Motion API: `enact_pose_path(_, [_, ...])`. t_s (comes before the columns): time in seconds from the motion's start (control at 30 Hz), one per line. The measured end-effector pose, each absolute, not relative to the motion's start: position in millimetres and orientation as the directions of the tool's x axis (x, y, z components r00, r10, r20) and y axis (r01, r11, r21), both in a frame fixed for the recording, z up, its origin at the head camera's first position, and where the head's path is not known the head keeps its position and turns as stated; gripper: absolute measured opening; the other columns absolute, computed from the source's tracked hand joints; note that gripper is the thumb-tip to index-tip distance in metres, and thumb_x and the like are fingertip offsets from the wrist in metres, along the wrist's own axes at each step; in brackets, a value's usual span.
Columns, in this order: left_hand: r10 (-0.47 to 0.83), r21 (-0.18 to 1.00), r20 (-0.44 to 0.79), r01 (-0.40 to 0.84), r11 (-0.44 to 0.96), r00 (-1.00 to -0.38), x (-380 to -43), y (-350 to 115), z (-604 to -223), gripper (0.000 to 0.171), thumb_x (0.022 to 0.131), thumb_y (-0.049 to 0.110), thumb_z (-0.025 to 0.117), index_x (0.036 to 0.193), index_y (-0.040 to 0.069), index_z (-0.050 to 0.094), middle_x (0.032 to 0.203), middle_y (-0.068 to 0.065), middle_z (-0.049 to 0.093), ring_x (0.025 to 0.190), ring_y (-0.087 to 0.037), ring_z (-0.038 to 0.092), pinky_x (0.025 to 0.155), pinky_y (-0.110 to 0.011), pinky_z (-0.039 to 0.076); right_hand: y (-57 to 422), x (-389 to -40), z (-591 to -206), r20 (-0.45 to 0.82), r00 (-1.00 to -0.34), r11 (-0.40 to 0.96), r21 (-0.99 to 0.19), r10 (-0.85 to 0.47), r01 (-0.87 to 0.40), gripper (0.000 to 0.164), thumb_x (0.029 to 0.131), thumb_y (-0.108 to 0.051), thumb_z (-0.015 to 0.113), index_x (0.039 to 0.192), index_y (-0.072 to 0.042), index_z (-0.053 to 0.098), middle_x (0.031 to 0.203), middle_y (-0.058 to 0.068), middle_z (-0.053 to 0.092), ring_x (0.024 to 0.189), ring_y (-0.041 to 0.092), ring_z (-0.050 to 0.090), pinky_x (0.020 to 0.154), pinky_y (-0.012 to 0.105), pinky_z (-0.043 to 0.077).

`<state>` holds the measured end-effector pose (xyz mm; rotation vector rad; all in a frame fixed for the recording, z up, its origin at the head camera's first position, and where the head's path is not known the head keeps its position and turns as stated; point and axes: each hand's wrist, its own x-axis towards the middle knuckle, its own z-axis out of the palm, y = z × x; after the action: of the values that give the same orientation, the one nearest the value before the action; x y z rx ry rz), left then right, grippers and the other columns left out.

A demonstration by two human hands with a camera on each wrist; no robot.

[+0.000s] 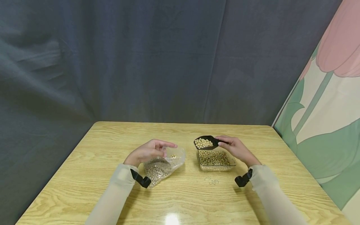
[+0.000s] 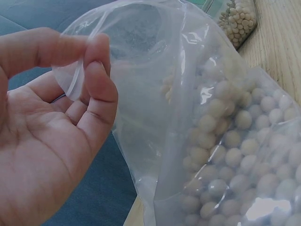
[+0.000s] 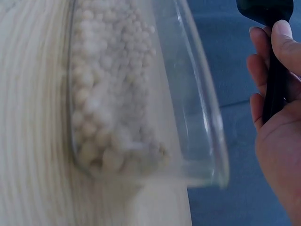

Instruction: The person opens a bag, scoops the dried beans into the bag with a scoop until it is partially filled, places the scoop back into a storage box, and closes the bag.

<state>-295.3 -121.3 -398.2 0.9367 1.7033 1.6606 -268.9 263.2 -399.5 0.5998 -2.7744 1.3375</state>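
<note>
My left hand (image 1: 147, 152) pinches the rim of a clear plastic bag (image 2: 141, 141) between thumb and fingers, and the bag's mouth gapes toward the right. Pale round beans (image 2: 244, 155) fill its lower part, which lies on the table. My right hand (image 1: 235, 148) grips the handle of a black scoop (image 1: 215, 142). Beans (image 1: 203, 143) are heaped in the scoop's bowl, which is above the far rim of a clear rectangular container (image 1: 217, 168). More of the same beans (image 3: 113, 94) lie inside that container. In the right wrist view only part of the scoop shows.
Everything stands on a light wooden table (image 1: 92, 168). A dark curtain (image 1: 157, 62) hangs behind its far edge, and a wall with a painted tulip (image 1: 340, 47) runs along the right. Faint marks (image 1: 212, 181) show on the tabletop in front of the container.
</note>
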Motion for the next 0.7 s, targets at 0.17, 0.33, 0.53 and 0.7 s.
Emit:
enact_pose_path(0.17, [0.810, 0.996, 0.071, 0.084, -0.027, -0.582, -297, -121, -399, 0.051, 0.087, -0.013, 0.048, 0.137, -0.015, 0.041, 0.148, -0.031, 0.033, 0.071, -0.004, 0.057, 0.078, -0.023, 0.053, 253, -272, -396, 0.167, -0.924, 0.557, -0.756, -0.344, -0.344, 0.045, 0.098, -0.027, 0.053, 0.137, -0.003, 0.053, 0.143, 0.023, 0.046, 0.135, 0.044, 0.037, 0.104, 0.060, 0.035])
enact_pose_path(0.33, [0.813, 0.997, 0.072, 0.076, -0.034, -0.578, -297, -122, -399, 0.052, 0.088, -0.008, 0.056, 0.137, -0.015, 0.041, 0.130, -0.018, 0.058, 0.056, -0.002, 0.045, 0.079, -0.023, 0.054, 242, -275, -395, 0.177, -0.917, 0.549, -0.754, -0.359, -0.360, 0.042, 0.098, -0.023, 0.054, 0.135, -0.003, 0.055, 0.141, 0.023, 0.049, 0.132, 0.043, 0.042, 0.102, 0.058, 0.038])
enact_pose_path(0.53, [0.816, 0.997, 0.060, 0.077, -0.019, -0.575, -296, -123, -398, 0.054, 0.087, -0.004, 0.059, 0.138, -0.013, 0.042, 0.056, 0.010, 0.051, 0.050, -0.001, 0.040, 0.077, -0.021, 0.052, 228, -278, -394, 0.186, -0.901, 0.532, -0.753, -0.392, -0.387, 0.041, 0.098, -0.022, 0.055, 0.134, -0.003, 0.056, 0.138, 0.022, 0.052, 0.129, 0.041, 0.046, 0.101, 0.056, 0.040])
enact_pose_path(0.7, [0.807, 0.997, 0.046, 0.078, 0.000, -0.589, -295, -123, -396, 0.053, 0.086, -0.013, 0.052, 0.138, -0.011, 0.043, 0.066, 0.004, 0.061, 0.061, -0.005, 0.052, 0.074, -0.021, 0.050, 218, -280, -396, 0.205, -0.875, 0.501, -0.752, -0.439, -0.427, 0.037, 0.097, -0.018, 0.054, 0.131, -0.003, 0.059, 0.133, 0.020, 0.056, 0.125, 0.039, 0.050, 0.099, 0.053, 0.043])
